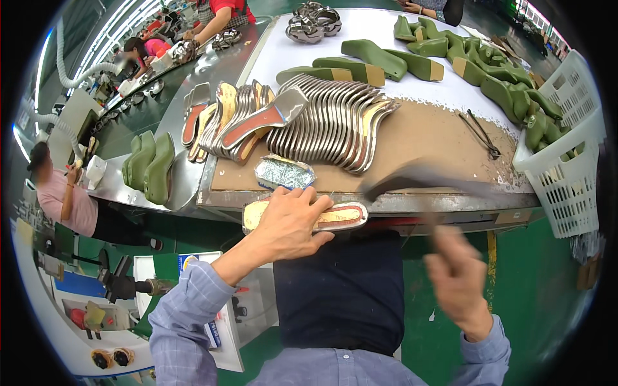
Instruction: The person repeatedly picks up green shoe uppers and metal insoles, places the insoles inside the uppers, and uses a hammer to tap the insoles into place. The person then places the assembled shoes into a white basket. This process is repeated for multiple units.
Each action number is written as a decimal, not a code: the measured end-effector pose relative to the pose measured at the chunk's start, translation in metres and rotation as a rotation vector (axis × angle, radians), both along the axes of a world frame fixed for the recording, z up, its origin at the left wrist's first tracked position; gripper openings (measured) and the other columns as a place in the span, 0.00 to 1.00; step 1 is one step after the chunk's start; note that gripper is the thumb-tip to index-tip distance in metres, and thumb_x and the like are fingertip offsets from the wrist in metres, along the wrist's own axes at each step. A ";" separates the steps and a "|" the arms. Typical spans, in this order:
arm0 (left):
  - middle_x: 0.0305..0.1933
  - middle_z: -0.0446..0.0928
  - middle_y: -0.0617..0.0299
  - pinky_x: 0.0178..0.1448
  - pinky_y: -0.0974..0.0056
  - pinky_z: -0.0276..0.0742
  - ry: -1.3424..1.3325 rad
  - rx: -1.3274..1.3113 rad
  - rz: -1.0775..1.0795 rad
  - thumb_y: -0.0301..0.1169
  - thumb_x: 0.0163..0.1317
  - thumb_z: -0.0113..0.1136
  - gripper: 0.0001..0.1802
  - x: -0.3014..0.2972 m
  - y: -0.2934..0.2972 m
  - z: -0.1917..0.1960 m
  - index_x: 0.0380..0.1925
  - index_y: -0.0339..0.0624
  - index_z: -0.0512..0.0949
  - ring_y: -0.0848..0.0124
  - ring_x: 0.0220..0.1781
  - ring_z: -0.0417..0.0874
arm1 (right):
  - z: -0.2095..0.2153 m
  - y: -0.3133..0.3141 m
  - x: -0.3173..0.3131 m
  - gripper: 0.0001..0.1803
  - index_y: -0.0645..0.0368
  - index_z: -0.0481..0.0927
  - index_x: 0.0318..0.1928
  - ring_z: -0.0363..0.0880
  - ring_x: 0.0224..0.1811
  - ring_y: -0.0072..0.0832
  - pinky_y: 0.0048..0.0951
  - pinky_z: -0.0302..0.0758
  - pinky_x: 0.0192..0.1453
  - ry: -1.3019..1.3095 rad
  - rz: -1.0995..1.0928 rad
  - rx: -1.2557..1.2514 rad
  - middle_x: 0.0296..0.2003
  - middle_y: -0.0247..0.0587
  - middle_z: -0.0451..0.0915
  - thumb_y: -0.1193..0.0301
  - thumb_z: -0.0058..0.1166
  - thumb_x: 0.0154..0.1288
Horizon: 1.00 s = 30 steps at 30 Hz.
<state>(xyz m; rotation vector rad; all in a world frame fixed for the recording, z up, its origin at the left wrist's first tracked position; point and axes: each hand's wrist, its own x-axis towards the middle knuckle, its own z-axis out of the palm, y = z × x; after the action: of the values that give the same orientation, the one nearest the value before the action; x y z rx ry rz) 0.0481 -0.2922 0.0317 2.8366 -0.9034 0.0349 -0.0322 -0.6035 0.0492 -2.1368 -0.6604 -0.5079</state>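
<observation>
At the table's front edge lies a shoe insole (pixel 347 217) with a silver rim, a cream face and a red-brown band. My left hand (pixel 291 222) is wrapped over its middle and pins it there. To the right, my right hand (pixel 458 273) grips a hammer (pixel 402 181), smeared by motion; its dark head hangs near the insole's right end, apart from it. Just beyond my left fingers sits a foil-and-plastic packet (pixel 283 172). Behind that stands a long row of silver-edged insoles (pixel 328 125), with one loose insole (pixel 264 122) lying across the row.
Green shoe lasts (pixel 373 58) cover the far side of the table, and more green lasts (pixel 149 164) stand at left. Pincers (pixel 479 135) lie at right, beside a white plastic basket (pixel 560 193). Silver shoes (pixel 312 24) sit at the back. Other people work at far left.
</observation>
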 end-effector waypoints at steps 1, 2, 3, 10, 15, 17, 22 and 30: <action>0.41 0.76 0.56 0.48 0.53 0.69 -0.025 0.002 -0.014 0.50 0.54 0.71 0.28 -0.001 0.000 -0.002 0.49 0.46 0.77 0.58 0.44 0.81 | 0.004 0.006 0.003 0.27 0.65 0.71 0.65 0.85 0.39 0.32 0.33 0.81 0.42 0.254 0.024 0.016 0.48 0.53 0.84 0.80 0.61 0.66; 0.40 0.76 0.56 0.48 0.53 0.69 -0.012 0.005 -0.011 0.50 0.54 0.70 0.28 -0.002 0.000 -0.003 0.49 0.46 0.76 0.58 0.44 0.81 | 0.009 0.012 0.009 0.25 0.66 0.77 0.61 0.88 0.47 0.37 0.35 0.83 0.53 0.502 0.030 0.013 0.53 0.54 0.84 0.79 0.64 0.64; 0.40 0.76 0.55 0.48 0.53 0.69 -0.001 0.000 0.003 0.50 0.54 0.70 0.28 -0.004 0.001 -0.004 0.48 0.45 0.76 0.58 0.44 0.81 | 0.014 0.011 0.012 0.25 0.66 0.76 0.62 0.87 0.48 0.38 0.34 0.83 0.53 0.344 -0.008 -0.022 0.53 0.54 0.84 0.80 0.64 0.64; 0.45 0.76 0.55 0.53 0.52 0.69 0.080 0.003 0.018 0.51 0.56 0.69 0.29 0.001 -0.001 0.001 0.51 0.46 0.76 0.57 0.50 0.80 | 0.005 -0.024 -0.024 0.22 0.72 0.75 0.60 0.86 0.39 0.36 0.35 0.83 0.45 0.234 0.112 0.842 0.32 0.45 0.83 0.80 0.60 0.67; 0.44 0.76 0.56 0.53 0.53 0.70 0.067 0.024 0.029 0.51 0.55 0.70 0.29 -0.001 0.003 -0.003 0.50 0.46 0.75 0.57 0.49 0.81 | -0.016 0.022 0.005 0.23 0.63 0.79 0.59 0.85 0.54 0.43 0.34 0.81 0.58 0.264 -0.059 0.023 0.53 0.56 0.83 0.78 0.65 0.64; 0.44 0.76 0.56 0.52 0.52 0.70 0.050 0.022 0.034 0.51 0.55 0.70 0.29 -0.003 0.007 -0.004 0.50 0.46 0.75 0.57 0.48 0.81 | -0.007 0.011 0.007 0.22 0.69 0.77 0.59 0.85 0.53 0.38 0.32 0.82 0.54 0.049 -0.159 0.061 0.52 0.58 0.84 0.78 0.63 0.65; 0.43 0.76 0.56 0.51 0.52 0.70 0.019 -0.018 0.006 0.51 0.56 0.69 0.28 -0.001 0.001 -0.005 0.49 0.46 0.76 0.57 0.48 0.81 | -0.042 -0.015 -0.027 0.30 0.57 0.68 0.68 0.71 0.29 0.25 0.30 0.75 0.29 -0.072 0.025 0.695 0.43 0.49 0.81 0.81 0.59 0.67; 0.42 0.78 0.54 0.49 0.52 0.73 0.021 0.020 0.042 0.50 0.51 0.72 0.31 -0.003 0.002 -0.009 0.48 0.43 0.75 0.57 0.46 0.83 | -0.031 0.003 0.016 0.23 0.60 0.78 0.62 0.86 0.53 0.46 0.36 0.82 0.55 0.180 -0.241 0.021 0.51 0.57 0.84 0.79 0.61 0.67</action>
<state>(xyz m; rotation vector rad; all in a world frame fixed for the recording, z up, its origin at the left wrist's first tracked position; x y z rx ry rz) 0.0447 -0.2902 0.0224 2.8682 -0.8451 0.0017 -0.0163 -0.6004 0.0186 -2.2231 -0.2979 -0.4415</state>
